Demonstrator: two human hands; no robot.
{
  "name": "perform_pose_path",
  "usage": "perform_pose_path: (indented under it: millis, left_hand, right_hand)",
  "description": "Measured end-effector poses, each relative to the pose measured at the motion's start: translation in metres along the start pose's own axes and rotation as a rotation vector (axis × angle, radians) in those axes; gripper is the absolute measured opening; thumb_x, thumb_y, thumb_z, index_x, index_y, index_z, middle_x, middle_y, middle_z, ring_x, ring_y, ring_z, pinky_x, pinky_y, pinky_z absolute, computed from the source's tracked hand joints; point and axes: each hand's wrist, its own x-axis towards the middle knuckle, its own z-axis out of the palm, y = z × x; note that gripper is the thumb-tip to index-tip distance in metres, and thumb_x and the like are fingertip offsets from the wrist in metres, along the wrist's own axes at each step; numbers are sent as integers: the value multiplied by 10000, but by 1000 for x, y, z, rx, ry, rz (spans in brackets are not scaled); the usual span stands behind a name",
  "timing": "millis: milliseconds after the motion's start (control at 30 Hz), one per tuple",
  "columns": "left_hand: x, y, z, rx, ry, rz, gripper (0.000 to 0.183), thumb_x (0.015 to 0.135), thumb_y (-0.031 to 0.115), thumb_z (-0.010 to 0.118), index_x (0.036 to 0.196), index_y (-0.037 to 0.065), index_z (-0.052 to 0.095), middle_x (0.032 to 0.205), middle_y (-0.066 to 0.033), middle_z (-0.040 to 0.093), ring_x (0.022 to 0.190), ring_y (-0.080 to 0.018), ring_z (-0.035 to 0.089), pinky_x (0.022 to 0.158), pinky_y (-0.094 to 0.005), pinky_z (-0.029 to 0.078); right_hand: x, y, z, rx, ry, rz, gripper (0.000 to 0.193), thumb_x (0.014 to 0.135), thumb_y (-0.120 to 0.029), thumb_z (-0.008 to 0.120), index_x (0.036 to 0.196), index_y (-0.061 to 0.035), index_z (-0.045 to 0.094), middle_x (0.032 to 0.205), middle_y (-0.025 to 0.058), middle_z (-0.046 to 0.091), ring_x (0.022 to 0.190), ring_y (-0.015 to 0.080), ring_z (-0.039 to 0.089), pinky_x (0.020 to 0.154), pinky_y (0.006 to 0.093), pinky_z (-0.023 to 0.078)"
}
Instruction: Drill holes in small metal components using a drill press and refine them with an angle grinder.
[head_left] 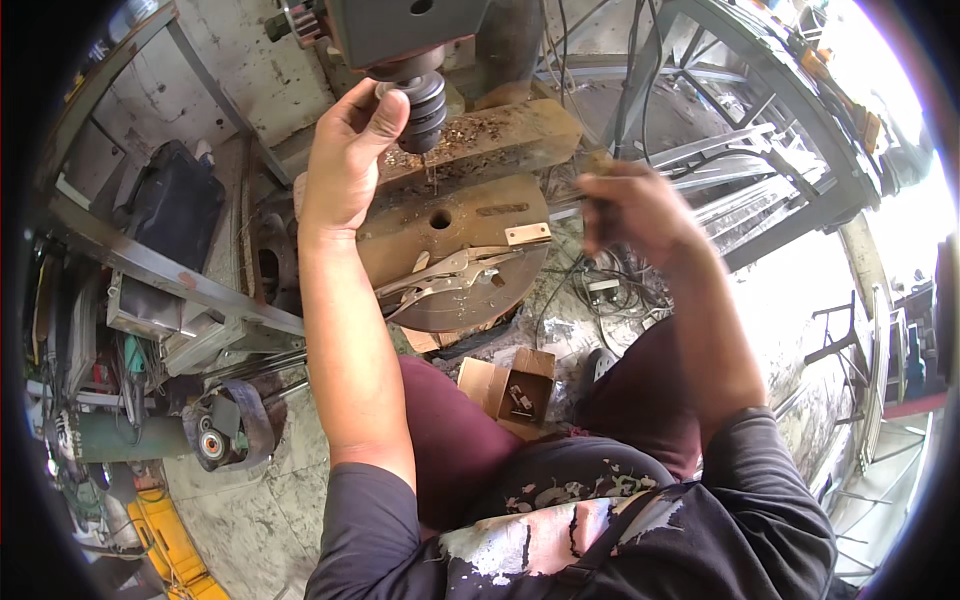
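My left hand (362,150) is raised to the black drill chuck (428,110) of a drill press, thumb in front and fingers round its far side. A thin drill bit (433,175) points down from the chuck. Below it lies the round drill press table (375,240), with a hole and a slot. Locking pliers (440,278) rest on the table, beside a small flat metal plate (528,234) with two holes. Out to the right of the table, my right hand (635,205) is bent and smeared by motion; whether its fingers hold anything cannot be made out.
Metal shavings cover the drill press base (480,135) behind the table. An open cardboard box (540,365) with small metal parts sits between my legs. Steel frames (740,110) and loose cables (610,285) are at right. A dark case (175,205) and an angle grinder (212,440) are at left.
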Motion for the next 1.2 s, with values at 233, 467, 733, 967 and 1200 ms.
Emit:
perform_pose_path:
  millis: [233,467,733,967,1200]
  left_hand:
    - [1,-3,9,-39,50,-18,531,998,428,702,1291,-11,644,1248,-95,721,1080,-132,650,929,-276,473]
    - [2,0,13,-67,73,-1,503,936,390,807,1226,2,672,1131,-15,700,1045,-96,595,985,-274,442]
    - [4,7,18,-37,70,40,443,933,321,823,1208,11,666,1112,-19,707,1005,-101,622,953,-275,475]
    - [23,-1,26,-111,-67,-32,428,895,253,829,1219,18,677,1079,-20,713,978,-106,643,923,-282,493]
    - [37,-19,33,-41,6,43,390,880,304,827,1102,-2,733,974,-16,715,928,-124,654,892,-295,508]
  right_hand:
    - [42,-7,91,263,-52,-299,225,1088,-242,541,1066,-21,579,774,47,571,619,189,571,583,339,486]
    - [49,-12,108,296,-96,-338,207,1099,-241,518,1032,-47,542,776,38,541,617,176,542,575,331,465]
    - [55,-13,109,355,-141,-245,203,1093,-246,527,1055,-47,543,768,44,539,613,203,559,562,365,476]
    - [66,-33,115,88,9,-280,290,1030,-314,596,1107,-45,675,825,70,616,548,163,513,461,329,433]
    - [73,-30,134,10,266,-657,427,1097,-298,541,1025,53,773,865,141,756,750,164,679,689,325,530]
